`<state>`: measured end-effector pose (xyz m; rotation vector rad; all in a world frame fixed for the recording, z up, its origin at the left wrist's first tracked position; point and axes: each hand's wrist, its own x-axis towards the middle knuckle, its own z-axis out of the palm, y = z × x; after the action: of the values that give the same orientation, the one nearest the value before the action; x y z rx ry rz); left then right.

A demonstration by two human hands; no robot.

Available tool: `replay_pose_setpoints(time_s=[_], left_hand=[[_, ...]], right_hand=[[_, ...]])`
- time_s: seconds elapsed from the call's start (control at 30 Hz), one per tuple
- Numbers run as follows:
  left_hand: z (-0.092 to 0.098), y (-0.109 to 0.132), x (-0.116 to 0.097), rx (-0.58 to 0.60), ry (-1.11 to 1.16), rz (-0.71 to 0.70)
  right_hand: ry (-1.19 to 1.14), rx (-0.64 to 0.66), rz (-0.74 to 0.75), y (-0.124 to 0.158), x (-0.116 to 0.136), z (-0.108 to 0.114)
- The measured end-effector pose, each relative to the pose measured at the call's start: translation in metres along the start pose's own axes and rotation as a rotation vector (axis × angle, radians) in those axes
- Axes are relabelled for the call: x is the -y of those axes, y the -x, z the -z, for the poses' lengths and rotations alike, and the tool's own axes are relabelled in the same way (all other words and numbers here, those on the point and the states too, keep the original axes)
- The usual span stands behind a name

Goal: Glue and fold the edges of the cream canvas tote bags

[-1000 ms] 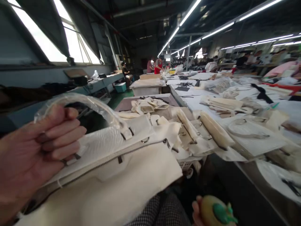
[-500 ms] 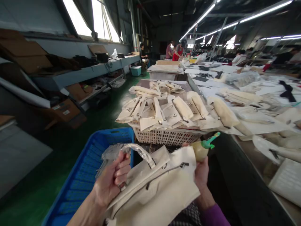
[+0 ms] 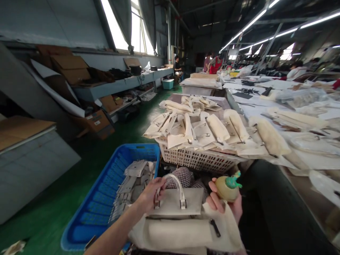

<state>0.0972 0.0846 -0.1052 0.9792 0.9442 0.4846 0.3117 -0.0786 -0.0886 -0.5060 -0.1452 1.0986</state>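
Note:
My left hand (image 3: 152, 194) is closed around the left side of a clear-wrapped handle (image 3: 178, 181). That handle is fixed to a cream fabric bag panel (image 3: 180, 232) with a dark zipper pull near its right end. In my right hand (image 3: 216, 202) is a yellowish squeeze bottle (image 3: 225, 188) with a green nozzle cap, tilted up and to the right. The panel's right corner lies against this hand; whether the fingers also pinch the fabric, I cannot tell.
A blue basket (image 3: 87, 202) with grey-white pieces (image 3: 127, 187) stands at left. Ahead, several cream bag panels (image 3: 202, 131) lie over a white plastic basket (image 3: 196, 159). A long worktable (image 3: 255, 102) runs along the right. Co-workers (image 3: 215, 65) are in the distance.
The bag panel has come down and turned so its handle faces up at the front. My left hand has moved right, still on the handle. The view has swung left.

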Motion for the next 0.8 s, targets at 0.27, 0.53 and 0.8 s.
replay_pose_setpoints(time_s=[0.27,0.53,0.8], left_hand=[[-0.030,0.069,-0.045,0.703,-0.922,-0.453],[-0.054,0.051,0.020,0.481,-1.419,-0.912],[-0.080,0.051,-0.007,0.577,-1.245,-1.249]], right_hand=[[-0.055,-0.223,0.044,0.013,0.010,-0.001],[-0.006,-0.286,0.038,0.009,0.006,0.020],[0.451,-0.328,0.061,0.004,0.011,-0.004]])
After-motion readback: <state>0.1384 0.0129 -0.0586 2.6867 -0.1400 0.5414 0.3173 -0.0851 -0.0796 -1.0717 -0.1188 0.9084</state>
